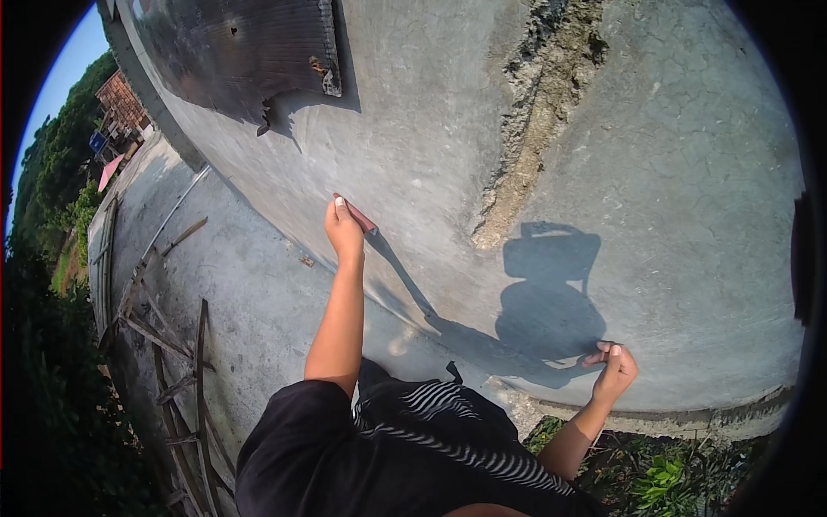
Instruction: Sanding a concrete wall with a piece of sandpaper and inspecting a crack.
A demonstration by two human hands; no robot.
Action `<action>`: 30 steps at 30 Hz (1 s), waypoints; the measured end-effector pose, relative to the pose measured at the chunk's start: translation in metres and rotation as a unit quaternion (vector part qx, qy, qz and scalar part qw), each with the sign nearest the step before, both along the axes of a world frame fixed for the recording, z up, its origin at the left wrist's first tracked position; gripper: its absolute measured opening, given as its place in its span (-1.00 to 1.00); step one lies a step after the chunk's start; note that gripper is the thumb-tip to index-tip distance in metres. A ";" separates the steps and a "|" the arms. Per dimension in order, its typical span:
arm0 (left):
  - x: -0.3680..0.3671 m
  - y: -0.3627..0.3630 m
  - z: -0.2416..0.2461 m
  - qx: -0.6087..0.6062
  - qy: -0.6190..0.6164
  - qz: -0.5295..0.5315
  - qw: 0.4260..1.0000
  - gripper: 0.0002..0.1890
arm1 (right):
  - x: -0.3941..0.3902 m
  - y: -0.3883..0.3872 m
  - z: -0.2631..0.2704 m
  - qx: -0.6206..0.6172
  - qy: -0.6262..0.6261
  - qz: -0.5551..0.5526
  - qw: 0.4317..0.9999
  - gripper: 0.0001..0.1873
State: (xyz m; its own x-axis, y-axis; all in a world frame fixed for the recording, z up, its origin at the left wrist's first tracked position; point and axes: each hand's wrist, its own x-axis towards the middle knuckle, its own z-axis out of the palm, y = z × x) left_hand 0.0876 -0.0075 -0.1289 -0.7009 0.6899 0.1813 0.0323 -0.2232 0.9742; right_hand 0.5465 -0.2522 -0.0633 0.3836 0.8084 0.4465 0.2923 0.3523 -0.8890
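My left hand [344,227] grips a strip of reddish-brown sheet, possibly sandpaper [363,217], with the thumb on top. The strip lies close against the grey cement wall [420,155]; whether its whole face touches cannot be told. Farther right and lower, my right hand [617,369] is beside the same wall with loosely bent fingers and nothing visible in them. Its fingertips meet the edge of my shadow on the plaster. A rough, broken groove [526,148] runs down the wall between and above the hands.
A dark, ragged-edged corrugated sheet [258,58] juts out at upper left. On the concrete ledge [258,284] to my left lie a wooden ladder [201,388], loose sticks and a thin pale pole [174,216]. Green plants [659,481] grow below the wall's edge at lower right.
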 end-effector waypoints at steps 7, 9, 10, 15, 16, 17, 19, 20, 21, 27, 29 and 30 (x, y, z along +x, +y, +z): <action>-0.020 0.000 -0.037 -0.111 -0.099 0.027 0.988 -0.66 | -0.007 0.005 0.004 0.000 0.013 0.013 1.000 -0.62; -0.018 0.000 -0.032 -0.106 -0.128 -0.011 0.986 -0.66 | -0.007 0.006 0.003 -0.004 -0.001 0.007 1.000 -0.61; -0.008 -0.003 -0.019 -0.110 -0.129 -0.016 0.985 -0.66 | -0.004 0.003 0.002 -0.012 -0.015 0.000 1.000 -0.60; -0.001 -0.005 -0.003 0.018 0.023 -0.026 0.999 -0.66 | 0.000 -0.001 0.002 0.002 -0.003 0.000 1.000 -0.62; -0.010 -0.003 -0.015 0.023 0.026 -0.025 0.999 -0.66 | -0.003 0.002 0.003 0.010 0.010 0.007 1.000 -0.63; -0.021 -0.003 -0.033 -0.032 -0.013 -0.007 0.999 -0.66 | -0.005 0.004 0.004 0.015 0.012 0.008 1.000 -0.63; -0.018 -0.006 -0.045 -0.086 -0.050 0.001 0.995 -0.66 | -0.006 0.005 0.004 0.008 -0.010 0.014 1.000 -0.63; -0.014 -0.010 -0.046 -0.106 -0.088 -0.013 0.990 -0.65 | -0.005 0.006 0.003 0.010 -0.009 0.009 1.000 -0.63; -0.010 -0.014 -0.043 -0.127 -0.125 -0.025 0.984 -0.65 | -0.005 0.004 0.002 0.006 -0.002 0.007 1.000 -0.62; 0.013 -0.025 -0.005 -0.037 0.038 -0.074 0.996 -0.65 | -0.001 -0.001 0.003 0.003 -0.007 -0.002 1.000 -0.62; 0.000 -0.021 -0.023 -0.051 -0.076 -0.055 0.994 -0.65 | -0.005 0.002 0.003 0.008 -0.001 0.002 1.000 -0.62; -0.003 -0.020 -0.028 -0.050 -0.076 -0.055 0.994 -0.65 | -0.006 0.004 0.004 0.010 -0.004 0.002 1.000 -0.62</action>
